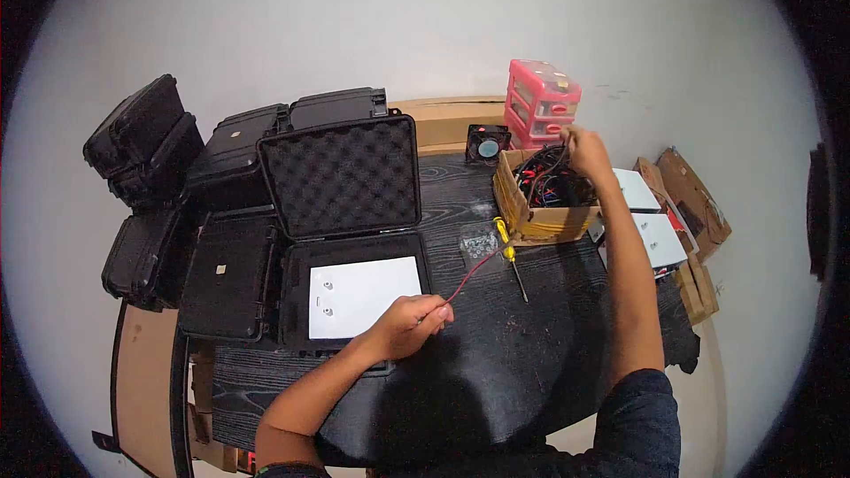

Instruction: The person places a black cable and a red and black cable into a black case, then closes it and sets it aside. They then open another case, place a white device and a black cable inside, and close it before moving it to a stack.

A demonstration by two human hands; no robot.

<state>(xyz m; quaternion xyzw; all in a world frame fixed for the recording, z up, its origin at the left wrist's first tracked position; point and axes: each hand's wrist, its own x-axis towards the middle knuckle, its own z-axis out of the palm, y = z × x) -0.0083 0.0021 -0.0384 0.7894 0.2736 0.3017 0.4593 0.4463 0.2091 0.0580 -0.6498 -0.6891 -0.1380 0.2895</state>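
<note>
My left hand [411,326] is closed round the end of a thin red wire [469,277], in front of an open black case [341,179] with foam in its lid. The wire runs up and right towards a cardboard box [553,224] full of tangled cables [551,192]. Above that box, my right hand [586,156] pinches a dark cable [561,159] that hangs down into the tangle. Inside the open case lies a white panel [363,294] with small metal fittings. A yellow-handled screwdriver [511,255] rests on the table between my hands.
Several closed black cases [228,270] stand at the left. Behind the box are a small fan [487,143] and a pink drawer unit [542,104]. A clear bag of small parts [480,246] lies near the screwdriver. White boxes [655,239] stand at the right.
</note>
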